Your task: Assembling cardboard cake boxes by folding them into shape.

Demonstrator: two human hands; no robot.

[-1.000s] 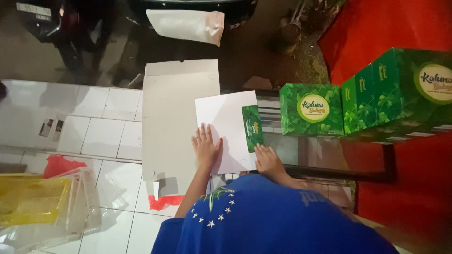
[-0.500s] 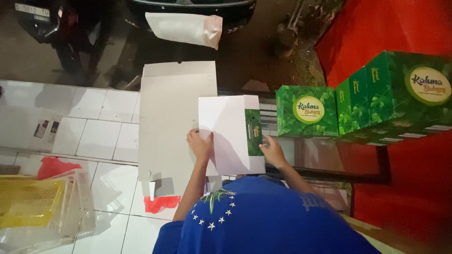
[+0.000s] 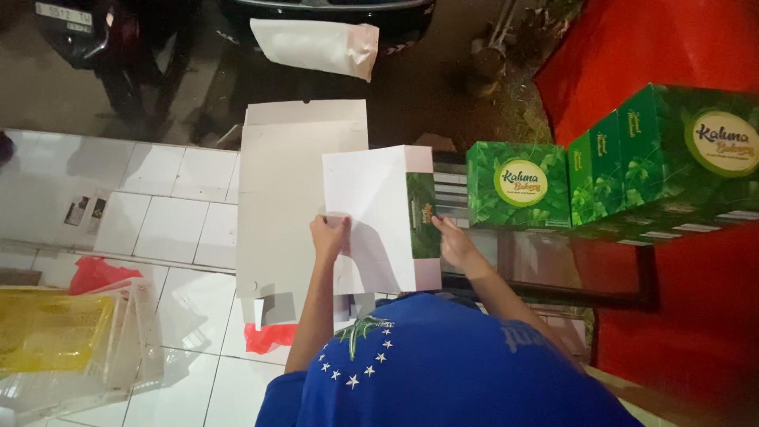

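Both hands hold a half-folded cardboard box blank (image 3: 371,213), white on the inside, with a green leaf-printed side panel (image 3: 423,215) bent up at its right. My left hand (image 3: 328,237) grips the blank's near left edge. On the right, my right hand (image 3: 452,241) pinches the lower end of the green panel. The blank is raised over a pile of flat white cardboard sheets (image 3: 292,174) lying on the white tiled floor (image 3: 158,213). My blue shirt with white stars fills the bottom of the view.
Folded green boxes stand at the right: one (image 3: 518,186) beside the blank, a larger stack (image 3: 672,158) on a red surface (image 3: 672,47). A white bag (image 3: 316,43) lies beyond the sheets. Yellow packets in clear plastic (image 3: 47,332) and a red scrap (image 3: 269,336) are at the lower left.
The blank was pressed flat under both hands; now it is lifted and its green panel stands more upright. My hands have shifted to its near edges.
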